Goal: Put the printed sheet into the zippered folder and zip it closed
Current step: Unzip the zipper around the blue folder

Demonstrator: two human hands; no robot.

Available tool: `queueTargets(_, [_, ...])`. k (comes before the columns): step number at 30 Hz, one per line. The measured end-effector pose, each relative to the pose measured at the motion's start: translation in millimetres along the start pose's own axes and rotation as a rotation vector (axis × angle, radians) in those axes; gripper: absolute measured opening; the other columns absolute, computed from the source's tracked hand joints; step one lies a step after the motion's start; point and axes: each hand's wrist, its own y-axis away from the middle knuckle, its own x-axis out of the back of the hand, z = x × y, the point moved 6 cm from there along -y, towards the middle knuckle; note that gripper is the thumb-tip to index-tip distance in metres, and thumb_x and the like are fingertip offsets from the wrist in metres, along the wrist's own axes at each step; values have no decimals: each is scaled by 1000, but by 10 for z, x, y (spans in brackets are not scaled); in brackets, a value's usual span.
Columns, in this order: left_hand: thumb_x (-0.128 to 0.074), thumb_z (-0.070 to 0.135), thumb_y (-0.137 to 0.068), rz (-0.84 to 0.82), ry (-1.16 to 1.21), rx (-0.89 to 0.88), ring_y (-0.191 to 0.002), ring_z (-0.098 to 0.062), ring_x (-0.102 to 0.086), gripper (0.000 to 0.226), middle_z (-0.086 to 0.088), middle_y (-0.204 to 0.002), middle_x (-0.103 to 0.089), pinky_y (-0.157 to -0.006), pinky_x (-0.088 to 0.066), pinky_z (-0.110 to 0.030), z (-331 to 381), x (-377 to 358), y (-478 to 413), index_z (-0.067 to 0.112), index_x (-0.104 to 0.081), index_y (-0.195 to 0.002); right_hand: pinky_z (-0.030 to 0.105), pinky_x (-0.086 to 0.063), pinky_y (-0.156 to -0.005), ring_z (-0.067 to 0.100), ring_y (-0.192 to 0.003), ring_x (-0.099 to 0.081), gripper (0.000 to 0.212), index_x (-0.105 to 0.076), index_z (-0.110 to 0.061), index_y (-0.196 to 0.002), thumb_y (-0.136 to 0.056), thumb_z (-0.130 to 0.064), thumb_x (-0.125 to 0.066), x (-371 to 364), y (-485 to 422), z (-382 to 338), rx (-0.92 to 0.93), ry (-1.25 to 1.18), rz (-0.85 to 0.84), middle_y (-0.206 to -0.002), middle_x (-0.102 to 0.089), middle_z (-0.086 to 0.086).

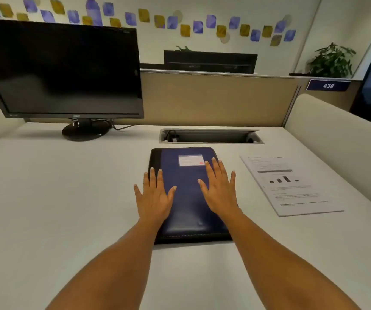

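Note:
A dark blue zippered folder (185, 175) with a black spine and a white label lies closed and flat on the white desk, straight ahead. My left hand (154, 195) rests palm down over its left edge, fingers spread. My right hand (219, 189) lies palm down on the right half of the cover, fingers spread, just below the label. Neither hand holds anything. The printed sheet (289, 186), white with text and a small bar chart, lies flat on the desk to the right of the folder, apart from it and from both hands.
A black monitor (63, 72) on a round stand sits at the back left. A recessed cable tray (210, 136) opens in the desk just behind the folder. A beige partition (213, 99) closes the back, and padded walls flank both sides.

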Motion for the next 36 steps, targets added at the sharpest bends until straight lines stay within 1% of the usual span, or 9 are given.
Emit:
queueTargets(3, [-21,59,-91,-77,-29,24,-144,-25,7,72,-5,-157,8,-115,-2,-51,-53,-112,94,22,6,-147,50,3,-114,21,-144,5,62,-1,-25,-144,-94,-47,-30,-68,101,40,-16,39,-55,-157,1,2])
queueTargets(10, [-23,56,-93,-185,36,5,-144,-24,4,70,-4,-157,7,-115,-8,-50,-118,-267,245,21,4,-147,50,-1,-115,22,-144,2,61,-7,-23,-144,-94,-48,-31,-272,320,193,-69,12,-190,-157,-2,3])
queueTargets(16, [-26,55,-93,-217,67,16,-145,-24,1,66,-4,-158,0,-114,-13,-49,-143,-288,253,22,-6,-147,49,-5,-116,25,-144,-7,57,-20,-20,-142,-94,-47,-31,-354,394,264,-160,-78,-268,-155,-13,6])
queueTargets(21, [-26,57,-92,-212,75,15,-145,-24,0,67,-3,-158,-1,-114,-14,-50,-171,-318,243,23,-8,-147,54,-8,-114,28,-143,-8,55,-27,-23,-140,-92,-49,-36,-316,333,308,-224,-113,-304,-155,-13,8])
queueTargets(23, [-26,58,-91,-206,67,8,-145,-24,-1,67,-1,-158,-2,-114,-14,-50,-201,-325,232,24,-9,-147,55,-15,-113,30,-141,-13,55,-31,-24,-137,-89,-50,-43,-277,295,363,-291,-173,-317,-154,-16,12])
queueTargets(25, [-26,58,-91,-208,65,3,-145,-24,-2,67,-1,-158,-2,-114,-13,-51,-224,-339,219,25,-9,-147,50,-27,-110,32,-137,-23,57,-36,-23,-134,-86,-49,-52,-239,254,412,-337,-248,-316,-149,-24,15])
queueTargets(27, [-26,58,-91,-209,64,-3,-145,-24,-2,67,-1,-158,-3,-114,-13,-51,-234,-351,206,26,-9,-147,45,-33,-107,33,-131,-31,62,-37,-21,-134,-82,-48,-58,-221,229,454,-382,-289,-326,-143,-33,15])
queueTargets(30, [-25,59,-91,-212,52,-22,-145,-23,-2,66,-1,-158,-3,-114,-11,-52,-267,-360,171,26,-9,-147,43,-35,-106,33,-127,-39,67,-37,-19,-135,-80,-48,-61,-204,236,493,-411,-299,-341,-140,-42,13])
queueTargets(36, [-27,57,-92,-221,6,-71,-144,-19,-6,62,1,-157,-7,-113,-7,-55,-511,-249,0,28,-14,-146,40,-40,-103,30,-122,-48,62,-47,-17,-130,-77,-44,-66,-170,331,418,-394,-361,-277,-135,-51,10])
